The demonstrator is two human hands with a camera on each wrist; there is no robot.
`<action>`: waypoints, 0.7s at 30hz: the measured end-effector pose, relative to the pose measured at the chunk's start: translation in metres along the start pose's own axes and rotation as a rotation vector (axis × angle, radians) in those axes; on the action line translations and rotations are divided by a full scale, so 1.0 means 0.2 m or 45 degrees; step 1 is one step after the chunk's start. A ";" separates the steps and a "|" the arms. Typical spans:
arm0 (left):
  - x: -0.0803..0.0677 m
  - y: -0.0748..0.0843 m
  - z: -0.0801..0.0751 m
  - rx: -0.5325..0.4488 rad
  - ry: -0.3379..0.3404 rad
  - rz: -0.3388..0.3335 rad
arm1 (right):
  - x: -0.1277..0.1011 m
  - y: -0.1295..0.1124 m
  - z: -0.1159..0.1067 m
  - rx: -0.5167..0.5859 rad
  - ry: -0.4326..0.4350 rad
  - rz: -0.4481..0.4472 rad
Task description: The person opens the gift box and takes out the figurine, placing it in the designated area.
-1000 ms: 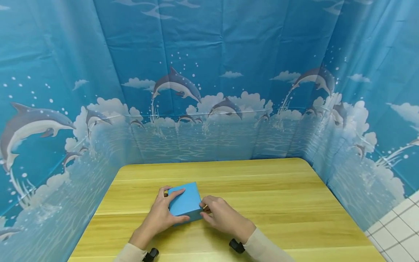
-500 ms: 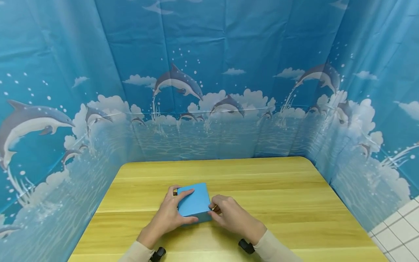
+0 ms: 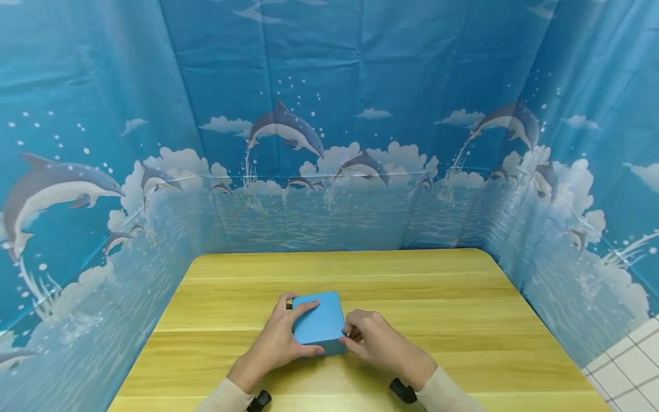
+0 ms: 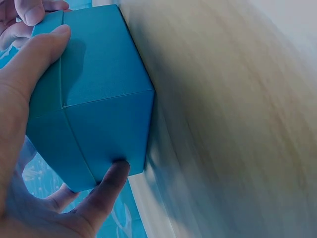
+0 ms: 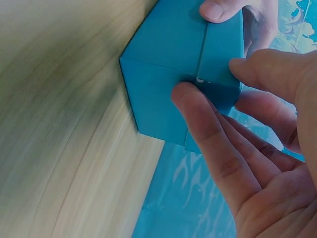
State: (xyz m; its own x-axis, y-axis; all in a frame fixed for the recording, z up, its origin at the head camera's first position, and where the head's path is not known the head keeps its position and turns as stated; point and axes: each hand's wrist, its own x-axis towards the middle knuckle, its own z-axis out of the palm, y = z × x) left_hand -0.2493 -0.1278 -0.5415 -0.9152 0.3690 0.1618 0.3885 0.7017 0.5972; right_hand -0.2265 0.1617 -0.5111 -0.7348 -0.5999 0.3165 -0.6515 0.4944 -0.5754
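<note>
while the small blue cardboard box (image 3: 320, 322) sits on the light wooden desk (image 3: 437, 320) near its front edge, the left hand (image 3: 275, 343) grips its left side, fingers curled over the top and thumb on the near face. the right hand (image 3: 378, 342) pinches the box's right near corner.

Surface (image 3: 422, 297): light yellow wood-grain top with lengthwise plank lines and a rounded far right corner. Backdrop curtain (image 3: 329, 86): blue sheeting hung along three sides of the surface, creased in vertical folds, printed with leaping dolphins, white clouds, bubbles and rippled sea. Floor (image 3: 630, 366): white square tiles with dark joints, seen at lower right. Lighting: even, soft, without hard shadows.
</note>
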 end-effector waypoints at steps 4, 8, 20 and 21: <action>0.00 0.01 0.01 -0.005 -0.017 0.026 | -0.02 0.00 -0.02 0.003 0.005 -0.019; 0.00 0.03 0.03 -0.004 -0.029 0.045 | -0.05 0.01 -0.03 0.007 0.014 -0.042; 0.00 0.10 0.08 0.016 -0.043 0.087 | -0.13 0.04 -0.11 -0.018 -0.044 -0.025; 0.01 0.11 0.09 0.016 -0.043 0.092 | -0.13 0.05 -0.12 -0.033 -0.053 -0.002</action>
State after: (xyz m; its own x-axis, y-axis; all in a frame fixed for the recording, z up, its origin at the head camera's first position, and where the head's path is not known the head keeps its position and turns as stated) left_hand -0.2401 -0.1013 -0.5419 -0.8806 0.4393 0.1776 0.4552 0.6799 0.5749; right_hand -0.2184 0.1977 -0.5064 -0.7255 -0.6261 0.2857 -0.6579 0.5090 -0.5551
